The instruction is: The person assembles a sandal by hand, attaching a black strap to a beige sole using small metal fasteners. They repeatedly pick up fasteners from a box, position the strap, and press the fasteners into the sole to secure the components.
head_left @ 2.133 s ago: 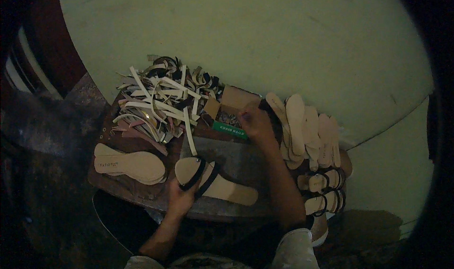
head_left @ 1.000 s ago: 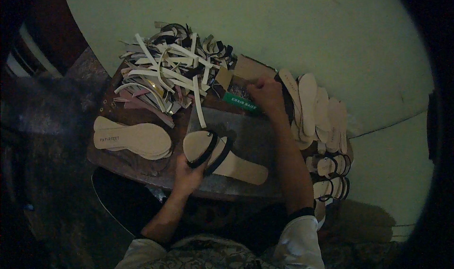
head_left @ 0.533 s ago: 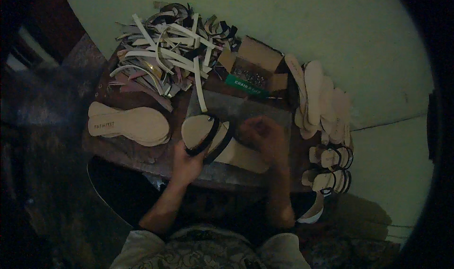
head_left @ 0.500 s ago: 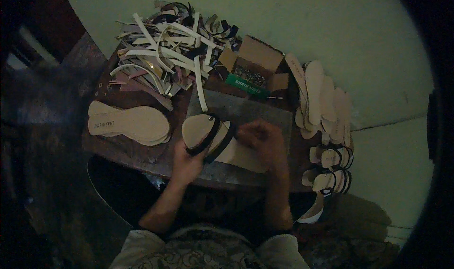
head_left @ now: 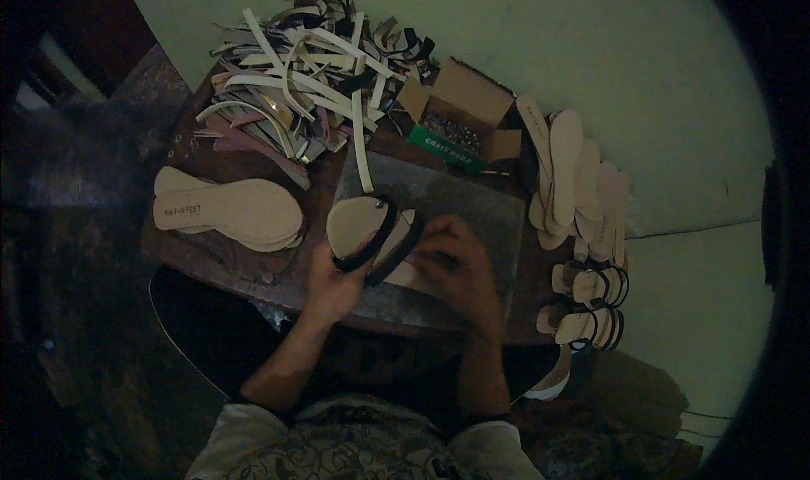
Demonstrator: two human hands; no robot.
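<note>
- One sandal [head_left: 371,231] was seen in the middle of the desk [head_left: 245,265], lying on a grey, flat rectangular mat [head_left: 472,206]; its pale sole was oval at the toe and two dark, thin straps curved across it.
- The left hand [head_left: 333,282] was closed on the near edge of the sandal, fingers under the sole and thumb by the straps.
- The right hand [head_left: 451,261] was laid, fingers curled together, over the heel end of the same sandal; whether anything small was pinched in it could not be told.
- One stack of flat, pale insoles [head_left: 228,212] was set to the left of the mat, well apart from the hands; the number in the stack could not be counted.
- One heap of loose strips [head_left: 308,75], long and narrow, in cream, tan and black, was piled at the far side of the desk; too many were tangled for a count.
- One open cardboard box [head_left: 468,100] with a green side stood just beyond the mat; small dark bits were held in it, too small to be made out.
- A fan of several pale, long soles [head_left: 578,172] was spread at the right, on the light floor [head_left: 641,58].
- Two finished sandals [head_left: 591,303] with dark straps were lined up below that fan.
</note>
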